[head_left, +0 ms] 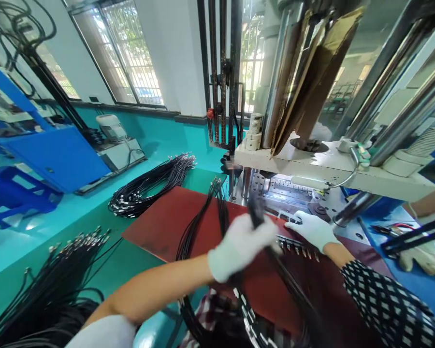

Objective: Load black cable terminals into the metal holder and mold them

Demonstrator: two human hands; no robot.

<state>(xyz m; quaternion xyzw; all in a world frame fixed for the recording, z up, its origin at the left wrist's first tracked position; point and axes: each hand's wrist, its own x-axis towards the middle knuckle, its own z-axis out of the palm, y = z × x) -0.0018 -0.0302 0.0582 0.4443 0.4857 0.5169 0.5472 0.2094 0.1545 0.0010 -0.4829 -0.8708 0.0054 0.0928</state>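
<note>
While the left hand point(239, 246) is gripping a bunch of black cables point(261, 227), closed around it and motion-blurred above the red mat point(159, 222), the right hand point(313, 229) is reaching farther in, fingers spread flat near the row of connector ends point(293, 246) at the mould plate point(293, 193) of the press point(329, 164). Both hands are gloved in white and working apart, the left nearer, the right farther and to the right.

Cable bunch is running from the left fist down toward the lap; its far tips are pointing at the press opening. Can't tell whether the right fingers are actually pinching a connector or just pressing on it.

Judgement on doing this well:
- keeping the bunch taut in the left fist so the ends are staying fanned, not crossing
- right fingertips seating each end squarely, staying clear of the upper platen
- keeping slack off the mat's edge

More cable bundles are lying left: one on the green bench point(94, 270) far left point(148, 183), another near left point(58, 270). Another person's gloved hand point(420, 258) is working at the far right over a blue surface.
</note>
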